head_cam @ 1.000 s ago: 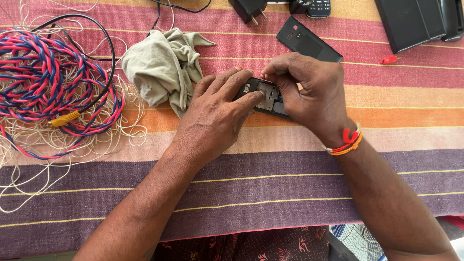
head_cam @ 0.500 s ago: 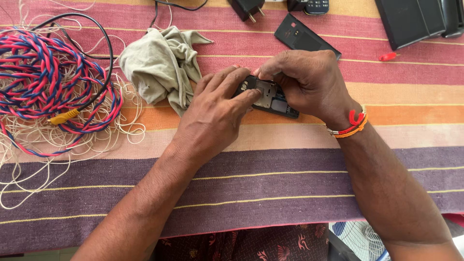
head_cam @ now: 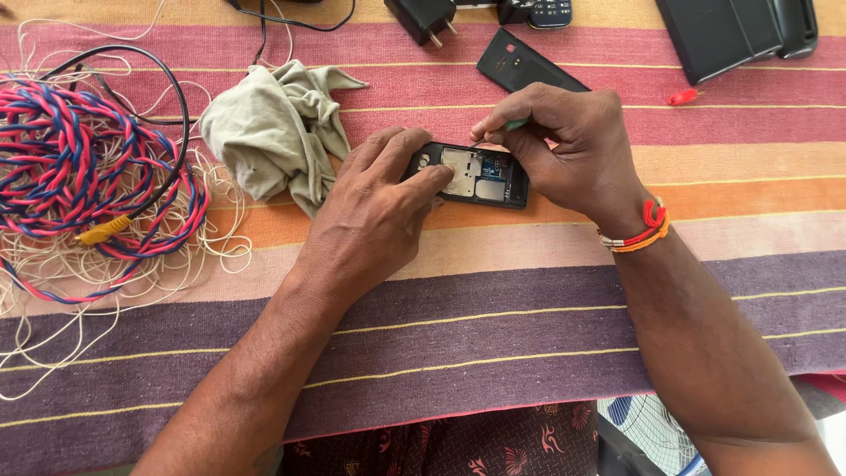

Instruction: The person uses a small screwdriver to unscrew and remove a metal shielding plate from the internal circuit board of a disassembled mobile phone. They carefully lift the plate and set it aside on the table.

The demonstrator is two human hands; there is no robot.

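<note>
- Opened phone (head_cam: 476,174): black, back cover removed, internal board exposed; lies at upper centre of the frame on the striped cloth (head_cam: 493,291).
- Left hand (head_cam: 374,216): fingers spread, pressing flat on the phone's left end.
- Right hand (head_cam: 568,145): fingers pinched together on a small green-tipped tool (head_cam: 515,124) at the phone's upper right edge.
- Grey rag (head_cam: 269,132): crumpled, left of the phone.
- Red-and-blue twisted wire bundle (head_cam: 84,167): far left.
- Back cover (head_cam: 527,66): black, above the phone.
</note>
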